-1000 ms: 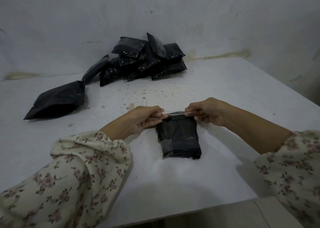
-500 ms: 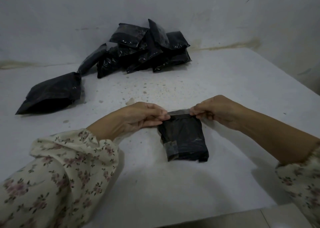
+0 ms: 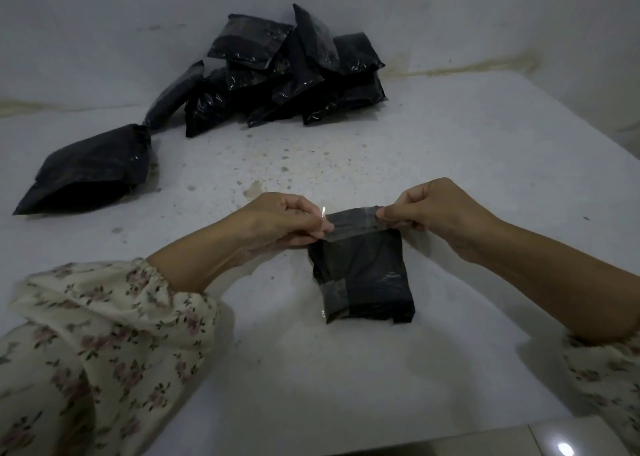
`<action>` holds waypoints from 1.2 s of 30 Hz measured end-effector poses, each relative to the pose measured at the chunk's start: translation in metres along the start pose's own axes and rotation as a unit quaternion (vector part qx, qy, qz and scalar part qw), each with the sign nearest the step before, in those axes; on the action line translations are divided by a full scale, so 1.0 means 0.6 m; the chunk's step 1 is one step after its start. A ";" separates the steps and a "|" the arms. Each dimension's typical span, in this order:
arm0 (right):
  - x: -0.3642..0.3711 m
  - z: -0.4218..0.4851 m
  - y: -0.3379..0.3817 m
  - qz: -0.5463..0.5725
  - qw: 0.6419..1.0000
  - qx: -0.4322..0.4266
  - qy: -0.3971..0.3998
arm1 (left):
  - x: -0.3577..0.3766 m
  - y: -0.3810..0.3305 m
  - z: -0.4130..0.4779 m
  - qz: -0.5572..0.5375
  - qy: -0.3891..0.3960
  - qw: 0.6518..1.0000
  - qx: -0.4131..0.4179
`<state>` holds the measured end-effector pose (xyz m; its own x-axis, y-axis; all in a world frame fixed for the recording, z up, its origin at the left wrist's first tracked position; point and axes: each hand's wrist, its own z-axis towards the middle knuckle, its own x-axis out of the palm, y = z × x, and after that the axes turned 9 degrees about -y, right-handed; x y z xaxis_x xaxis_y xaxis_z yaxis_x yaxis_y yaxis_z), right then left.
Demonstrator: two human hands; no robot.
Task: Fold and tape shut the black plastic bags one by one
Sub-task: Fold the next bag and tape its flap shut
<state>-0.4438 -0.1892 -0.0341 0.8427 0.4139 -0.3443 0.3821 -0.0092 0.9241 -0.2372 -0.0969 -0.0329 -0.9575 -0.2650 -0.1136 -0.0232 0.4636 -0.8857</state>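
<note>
Broadly, a white speckled stone counter (image 3: 450, 164) fills the view, backed by a pale wall. At its far edge sits a heap of glossy black plastic bags (image 3: 287, 74), leaning on one another. Left of the heap, just touching it at one corner, lies a larger, puffy black plastic bag (image 3: 90, 168) with its mouth towards the camera.

Nearer the person, the small folded black plastic bag (image 3: 363, 275) being worked on lies flat on the counter between the two forearms. A piece of clear tape (image 3: 334, 294) already covers its near left corner.

The left hand (image 3: 277, 227) and right hand (image 3: 440, 213) each pinch one end of a short strip of clear tape (image 3: 351, 221), stretched taut between them over the bag's far edge. Whether the strip already touches the plastic I cannot tell.

Judging from this, the step is laying that strip across the folded end. Neither hand pins the fold down, so the plastic could spring open before the tape lands. The strip might also go on crooked or wrinkled if one end drops first, or cling to the fingertips when released and lift away again.

No brand, label or writing can be read on the bags, the tape or the counter.
</note>
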 end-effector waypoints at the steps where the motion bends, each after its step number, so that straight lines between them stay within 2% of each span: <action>1: 0.001 0.000 -0.001 -0.003 1.000 -0.008 -0.005 | 0.001 -0.001 0.001 0.000 -0.002 1.000 -0.004; 8: 0.004 0.004 -0.005 -0.027 0.999 -0.035 -0.029 | 0.004 -0.006 0.000 0.020 -0.004 1.000 -0.015; 15: 0.009 0.014 -0.005 -0.125 0.990 -0.054 -0.025 | 0.004 -0.006 0.001 0.019 -0.007 0.999 -0.029; 21: -0.003 0.026 -0.023 -0.274 0.957 -0.093 -0.034 | 0.002 -0.001 0.004 0.011 -0.008 0.999 -0.033; 25: -0.024 0.024 -0.032 -0.288 0.950 -0.114 -0.034 | 0.002 0.002 0.005 0.003 -0.006 0.999 -0.034; 28: -0.027 0.021 -0.028 -0.241 0.950 -0.188 -0.059 | 0.002 0.000 0.005 0.004 -0.002 0.999 -0.033; 31: -0.007 0.006 -0.016 -0.191 0.911 -0.346 -0.118 | 0.001 0.000 0.004 0.004 0.000 0.999 -0.032; 33: 0.014 -0.009 -0.018 -0.212 0.878 -0.419 -0.090 | 0.000 0.000 0.004 0.003 -0.001 0.999 -0.032; 36: 0.044 -0.022 -0.046 -0.315 0.822 -0.475 -0.013 | 0.000 0.000 0.002 0.005 -0.001 1.000 -0.030</action>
<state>-0.4370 -0.1660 -0.0665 0.6043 0.0453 -0.7955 0.2863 0.9194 0.2698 -0.2369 -0.0980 -0.0336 -0.9574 -0.2614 -0.1223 -0.0317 0.5163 -0.8558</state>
